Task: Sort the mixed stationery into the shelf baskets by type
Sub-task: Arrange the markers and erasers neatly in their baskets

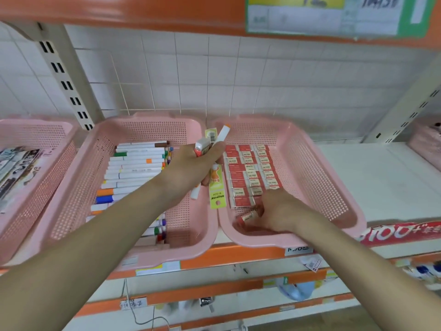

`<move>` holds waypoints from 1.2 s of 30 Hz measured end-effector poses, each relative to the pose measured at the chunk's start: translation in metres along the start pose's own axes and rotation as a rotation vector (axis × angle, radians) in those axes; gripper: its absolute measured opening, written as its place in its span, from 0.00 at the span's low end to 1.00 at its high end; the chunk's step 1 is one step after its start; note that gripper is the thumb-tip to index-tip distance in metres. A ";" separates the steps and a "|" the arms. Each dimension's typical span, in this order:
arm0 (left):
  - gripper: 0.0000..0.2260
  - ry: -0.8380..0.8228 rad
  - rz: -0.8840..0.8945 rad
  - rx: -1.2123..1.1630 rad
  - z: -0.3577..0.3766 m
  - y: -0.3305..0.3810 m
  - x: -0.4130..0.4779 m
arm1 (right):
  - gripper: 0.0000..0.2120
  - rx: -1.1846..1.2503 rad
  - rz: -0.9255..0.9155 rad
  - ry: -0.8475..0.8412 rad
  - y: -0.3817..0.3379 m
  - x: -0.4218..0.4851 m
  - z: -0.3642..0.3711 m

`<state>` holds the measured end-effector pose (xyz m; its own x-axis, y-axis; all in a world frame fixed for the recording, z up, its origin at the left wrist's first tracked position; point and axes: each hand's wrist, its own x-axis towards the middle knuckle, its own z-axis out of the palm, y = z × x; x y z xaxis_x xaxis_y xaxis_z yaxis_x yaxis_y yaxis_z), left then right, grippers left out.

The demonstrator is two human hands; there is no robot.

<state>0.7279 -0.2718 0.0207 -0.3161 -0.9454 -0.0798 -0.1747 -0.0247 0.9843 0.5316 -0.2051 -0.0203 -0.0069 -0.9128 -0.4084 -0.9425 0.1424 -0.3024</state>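
My left hand (191,167) hovers over the gap between two pink baskets and grips a mixed bunch: a white marker with an orange cap (223,134), a boxed eraser (202,145) and a green carded item (216,189). The middle basket (152,126) holds rows of white markers (136,167). In the right basket (317,177), red-and-cream boxed erasers (250,173) lie in neat rows. My right hand (278,211) is down at that basket's front, fingers curled on a loose eraser box (248,216) lying at an angle.
A third pink basket (35,139) at the left holds printed packets. Bare white shelf (386,177) lies to the right, with another pink basket (427,142) at the far edge. An orange shelf edge (238,255) runs below; lower shelves hold more goods.
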 end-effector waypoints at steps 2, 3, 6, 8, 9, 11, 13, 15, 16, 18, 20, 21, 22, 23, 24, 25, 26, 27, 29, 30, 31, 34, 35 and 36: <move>0.16 -0.020 0.007 -0.013 -0.002 -0.001 -0.002 | 0.11 -0.059 -0.001 -0.072 0.000 0.001 0.001; 0.16 -0.025 0.009 -0.016 -0.004 -0.001 -0.002 | 0.10 -0.076 -0.001 -0.089 -0.001 0.001 0.001; 0.17 -0.036 0.011 -0.024 -0.007 -0.002 -0.003 | 0.08 -0.101 -0.015 -0.080 -0.007 0.003 0.000; 0.17 -0.042 0.009 -0.020 -0.009 -0.003 -0.004 | 0.13 -0.093 -0.001 -0.055 -0.011 0.007 -0.001; 0.17 -0.045 0.009 -0.025 -0.010 -0.004 -0.004 | 0.14 -0.083 0.009 -0.051 -0.012 0.009 -0.001; 0.17 -0.043 0.011 -0.039 -0.011 -0.006 -0.004 | 0.14 -0.083 0.032 -0.066 -0.012 0.010 -0.001; 0.17 -0.035 0.007 -0.061 -0.012 -0.008 -0.003 | 0.13 -0.111 0.040 -0.090 -0.010 0.007 -0.005; 0.17 -0.022 0.003 -0.086 -0.014 -0.010 -0.002 | 0.14 -0.092 -0.001 -0.013 -0.010 0.004 -0.017; 0.17 -0.009 0.003 -0.088 -0.015 -0.010 -0.001 | 0.16 -0.023 -0.031 0.063 -0.014 0.003 -0.024; 0.17 0.030 0.009 -0.088 -0.016 -0.009 -0.001 | 0.16 0.271 -0.095 0.178 -0.028 0.004 -0.038; 0.16 0.073 0.015 -0.103 -0.017 -0.007 0.000 | 0.12 0.634 -0.170 0.151 -0.050 0.005 -0.044; 0.16 0.090 0.018 -0.114 -0.018 -0.006 0.000 | 0.11 0.754 -0.189 0.112 -0.061 0.007 -0.045; 0.16 0.108 0.024 -0.120 -0.020 -0.005 0.000 | 0.10 0.823 -0.202 0.081 -0.070 0.009 -0.045; 0.16 0.126 0.034 -0.113 -0.023 -0.003 -0.001 | 0.09 0.871 -0.210 0.056 -0.079 0.012 -0.045; 0.16 0.142 0.043 -0.099 -0.026 -0.002 -0.002 | 0.08 0.915 -0.219 0.034 -0.086 0.017 -0.044; 0.16 0.151 0.044 -0.082 -0.030 -0.001 -0.004 | 0.08 0.957 -0.220 0.014 -0.092 0.022 -0.044; 0.15 0.158 0.036 -0.069 -0.034 -0.001 -0.005 | 0.10 0.977 -0.222 0.003 -0.097 0.028 -0.043; 0.16 0.168 0.024 -0.064 -0.040 0.000 -0.007 | 0.12 0.958 -0.231 0.013 -0.100 0.034 -0.043; 0.16 0.196 0.009 -0.072 -0.051 0.000 -0.012 | 0.16 0.834 -0.317 0.069 -0.104 0.044 -0.042; 0.15 0.212 0.007 -0.074 -0.056 0.000 -0.014 | 0.21 0.783 -0.377 0.074 -0.106 0.049 -0.043; 0.15 0.231 0.009 -0.070 -0.062 -0.001 -0.015 | 0.28 0.753 -0.430 0.057 -0.108 0.052 -0.044; 0.15 0.263 0.036 -0.038 -0.075 -0.003 -0.021 | 0.36 0.673 -0.581 -0.003 -0.120 0.064 -0.042; 0.15 0.263 0.042 -0.051 -0.078 -0.004 -0.022 | 0.35 0.663 -0.628 0.003 -0.125 0.067 -0.040; 0.14 0.263 0.049 -0.071 -0.081 -0.005 -0.023 | 0.31 0.665 -0.669 0.025 -0.130 0.069 -0.037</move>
<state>0.8116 -0.2766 0.0307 -0.0682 -0.9977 0.0025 -0.0961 0.0091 0.9953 0.6414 -0.3008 0.0232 0.4523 -0.8908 0.0437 -0.3696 -0.2318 -0.8998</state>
